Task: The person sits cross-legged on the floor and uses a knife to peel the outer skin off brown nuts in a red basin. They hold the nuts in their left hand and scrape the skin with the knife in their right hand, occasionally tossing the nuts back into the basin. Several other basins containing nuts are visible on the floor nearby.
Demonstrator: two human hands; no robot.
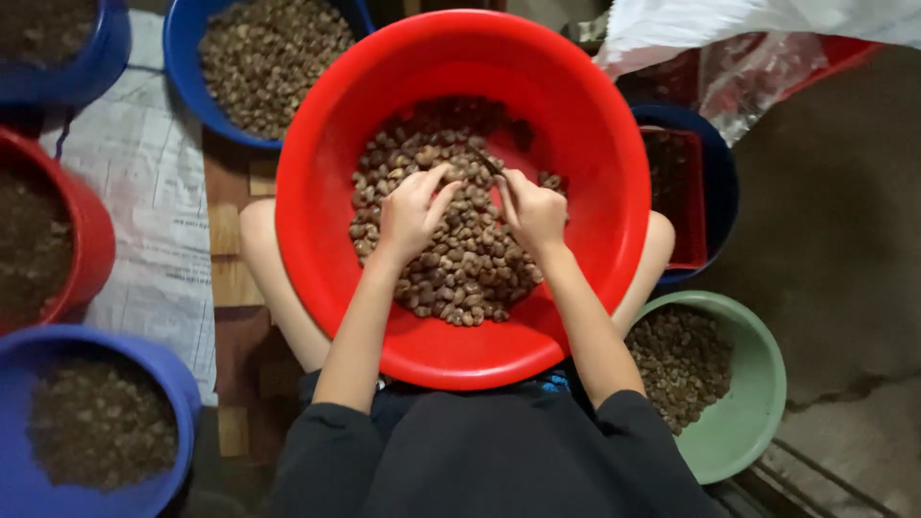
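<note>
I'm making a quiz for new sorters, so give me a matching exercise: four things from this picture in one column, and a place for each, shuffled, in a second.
Things:
1. red basin
2. green bowl
3. left hand
4. clear plastic bag

Places:
A. on the floor at the person's right side
B. at the top right of the picture
C. on the person's lap
D. on the pile of brown nuts, beside the right hand

Pairs: 1-C, 2-A, 3-D, 4-B
</note>
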